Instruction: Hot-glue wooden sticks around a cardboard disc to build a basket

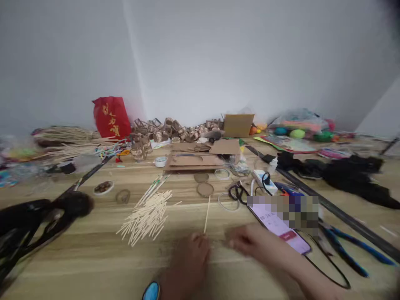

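Observation:
My left hand (193, 252), with a blue-faced watch (151, 291) at its wrist, is closed on the near end of a thin wooden stick (206, 214). The stick points away from me, its far end close to a round cardboard disc (205, 190). My right hand (245, 239) hovers over the table to the right, apart from the stick. Its fingers look curled but motion smears them, so I cannot tell whether they hold anything. Left of the stick lies a loose pile of cut wooden sticks (150, 216).
A phone (275, 223), pliers (346, 250) and a power strip (265, 182) lie to the right. Cardboard sheets (193, 161) and several small striped baskets (139, 151) stand farther back. A red bag (111, 116) is at the back left, a black stand (68, 204) at the left.

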